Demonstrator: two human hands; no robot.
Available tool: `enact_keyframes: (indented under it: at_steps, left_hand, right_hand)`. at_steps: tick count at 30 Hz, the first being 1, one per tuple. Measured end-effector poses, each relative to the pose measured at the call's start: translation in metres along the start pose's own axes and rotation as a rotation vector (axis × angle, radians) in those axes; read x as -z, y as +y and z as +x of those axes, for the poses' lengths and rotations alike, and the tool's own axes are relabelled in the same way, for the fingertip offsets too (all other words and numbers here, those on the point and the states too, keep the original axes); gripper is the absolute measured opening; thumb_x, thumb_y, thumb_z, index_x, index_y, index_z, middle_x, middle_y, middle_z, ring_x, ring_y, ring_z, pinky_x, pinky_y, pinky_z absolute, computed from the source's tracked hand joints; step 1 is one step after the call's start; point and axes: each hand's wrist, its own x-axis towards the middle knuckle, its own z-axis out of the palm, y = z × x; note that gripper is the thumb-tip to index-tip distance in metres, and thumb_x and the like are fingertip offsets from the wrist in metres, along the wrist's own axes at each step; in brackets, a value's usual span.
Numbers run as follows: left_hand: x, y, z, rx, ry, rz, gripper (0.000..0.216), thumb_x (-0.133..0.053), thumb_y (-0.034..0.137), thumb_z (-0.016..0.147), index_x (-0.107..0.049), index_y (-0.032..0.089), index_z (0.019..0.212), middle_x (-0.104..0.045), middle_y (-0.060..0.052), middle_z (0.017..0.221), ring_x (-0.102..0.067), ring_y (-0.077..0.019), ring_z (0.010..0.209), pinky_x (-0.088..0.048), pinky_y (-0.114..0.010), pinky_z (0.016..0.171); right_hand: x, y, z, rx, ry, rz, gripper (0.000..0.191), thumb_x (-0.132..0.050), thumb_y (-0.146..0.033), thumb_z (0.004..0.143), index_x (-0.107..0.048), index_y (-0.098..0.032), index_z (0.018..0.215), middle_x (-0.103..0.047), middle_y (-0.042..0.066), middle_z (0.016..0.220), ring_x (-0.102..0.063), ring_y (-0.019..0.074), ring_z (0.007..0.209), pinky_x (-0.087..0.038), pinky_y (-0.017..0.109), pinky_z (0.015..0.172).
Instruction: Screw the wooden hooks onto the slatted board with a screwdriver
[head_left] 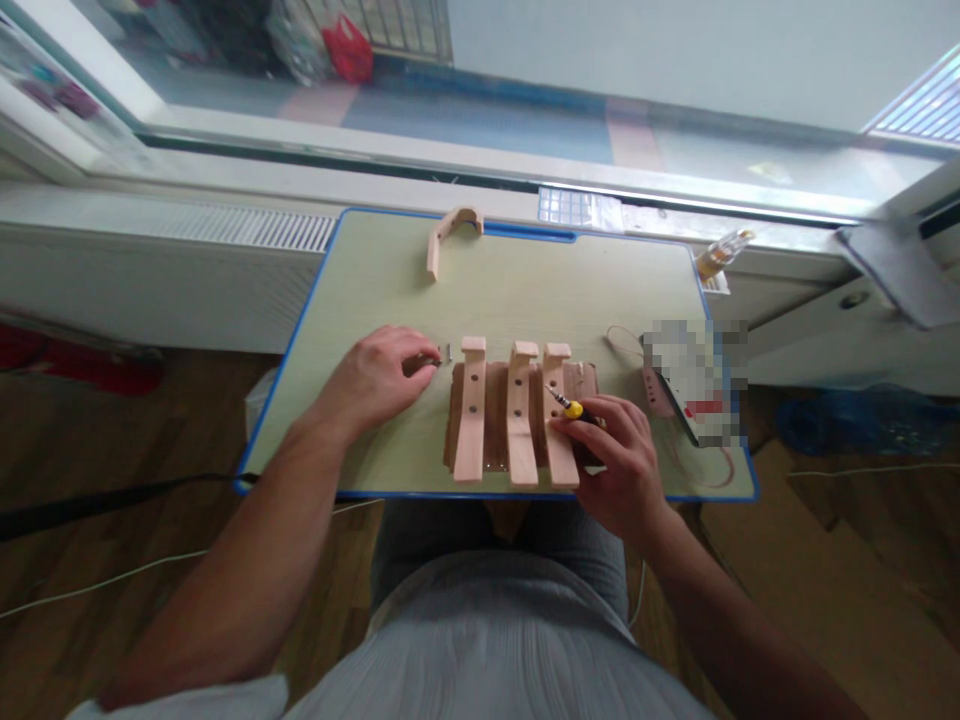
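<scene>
My right hand is closed around a screwdriver with a yellow and black handle. Its tip points up and left over the rightmost of three pale wooden hooks. Side by side, the hooks lie on a brown board, each with two holes or screws along its length. To the left of the board, my left hand rests on the table with thumb and forefinger pinched together; a small dark piece shows at the fingertips, too small to name. A small screw stands or lies just beyond those fingertips.
Another curved wooden piece lies at the table's far edge. On the right are a phone-like device, partly blurred out, and a pink cord. The table has a blue rim and stands against a window sill and radiator.
</scene>
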Motion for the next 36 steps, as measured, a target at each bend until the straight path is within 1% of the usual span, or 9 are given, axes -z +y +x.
enact_keyframes:
  at_steps: [7,14,19,23,26,28,30,33,36]
  left_hand:
    - [0.003,-0.003,-0.001,0.022,0.001,0.005,0.025,-0.063,0.032,0.100,-0.086,0.022,0.101,-0.086,-0.010,0.115,-0.077,-0.0291,0.114,-0.059,-0.046,0.113]
    - [0.008,-0.004,0.002,-0.052,-0.085,0.142,0.031,-0.056,0.022,0.098,-0.084,0.022,0.109,-0.085,-0.010,0.122,-0.075,-0.0306,0.118,-0.057,-0.048,0.113]
    - [0.018,0.010,0.013,-0.075,-0.192,0.405,0.025,-0.055,0.025,0.097,-0.081,0.023,0.099,-0.083,-0.010,0.110,-0.075,-0.0309,0.109,-0.055,-0.044,0.097]
    - [0.026,0.017,0.022,-0.050,-0.281,0.476,0.016,-0.061,0.026,0.091,-0.076,0.023,0.087,-0.082,-0.008,0.101,-0.073,-0.0272,0.091,-0.047,-0.040,0.078]
    - [0.031,0.017,0.024,0.008,-0.244,0.363,0.010,-0.066,0.028,0.087,-0.074,0.024,0.083,-0.079,-0.005,0.092,-0.068,-0.0229,0.079,-0.041,-0.037,0.070]
    - [0.035,0.022,0.020,0.036,-0.119,0.160,0.007,-0.070,0.030,0.084,-0.073,0.024,0.084,-0.077,-0.003,0.089,-0.066,-0.0199,0.077,-0.042,-0.035,0.070]
    - [0.039,0.035,0.014,0.035,0.040,-0.106,0.006,-0.072,0.029,0.083,-0.072,0.023,0.085,-0.077,-0.002,0.089,-0.067,-0.0173,0.079,-0.045,-0.033,0.072]
    - [0.041,0.067,0.006,-0.041,0.121,-0.349,0.002,-0.072,0.025,0.084,-0.072,0.022,0.084,-0.075,0.001,0.086,-0.067,-0.0152,0.083,-0.050,-0.032,0.080]
    - [0.036,0.099,0.003,-0.114,0.095,-0.537,0.002,-0.074,0.021,0.085,-0.073,0.021,0.087,-0.076,0.001,0.089,-0.067,-0.0138,0.083,-0.054,-0.030,0.080]
  right_hand:
    - [0.001,0.000,-0.001,-0.009,-0.019,-0.006,0.036,-0.077,-0.009,0.091,-0.079,-0.025,0.123,-0.077,0.012,0.128,-0.071,0.0338,0.123,-0.057,0.055,0.106]
    - [0.012,-0.004,-0.003,-0.019,-0.037,0.041,0.038,-0.080,-0.016,0.092,-0.076,-0.025,0.129,-0.073,0.014,0.130,-0.071,0.0352,0.124,-0.059,0.057,0.104]
    - [0.026,-0.007,-0.009,-0.096,0.028,0.133,0.042,-0.076,-0.013,0.093,-0.076,-0.028,0.132,-0.073,0.013,0.130,-0.072,0.0328,0.123,-0.062,0.055,0.102]
    - [0.037,-0.004,-0.011,-0.150,0.107,0.123,0.047,-0.083,-0.019,0.092,-0.074,-0.028,0.138,-0.076,0.011,0.128,-0.073,0.0316,0.123,-0.062,0.054,0.106]
    - [0.043,-0.001,-0.009,-0.215,0.158,0.176,0.058,-0.091,-0.028,0.089,-0.070,-0.028,0.143,-0.077,0.011,0.129,-0.073,0.0334,0.126,-0.060,0.058,0.113]
    - [0.046,-0.001,-0.003,-0.258,0.182,0.315,0.069,-0.096,-0.029,0.083,-0.067,-0.029,0.146,-0.077,0.010,0.130,-0.075,0.0323,0.123,-0.058,0.058,0.116]
    - [0.049,-0.004,0.007,-0.284,0.249,0.457,0.073,-0.098,-0.023,0.079,-0.067,-0.030,0.144,-0.076,0.007,0.127,-0.077,0.0280,0.117,-0.061,0.052,0.112]
    - [0.052,-0.015,0.026,-0.295,0.293,0.572,0.060,-0.094,-0.014,0.083,-0.071,-0.031,0.136,-0.078,0.002,0.110,-0.078,0.0202,0.101,-0.065,0.039,0.097]
    - [0.055,-0.032,0.045,-0.325,0.311,0.698,0.022,-0.082,-0.021,0.100,-0.080,-0.027,0.121,-0.078,0.000,0.091,-0.076,0.0170,0.080,-0.065,0.034,0.079]
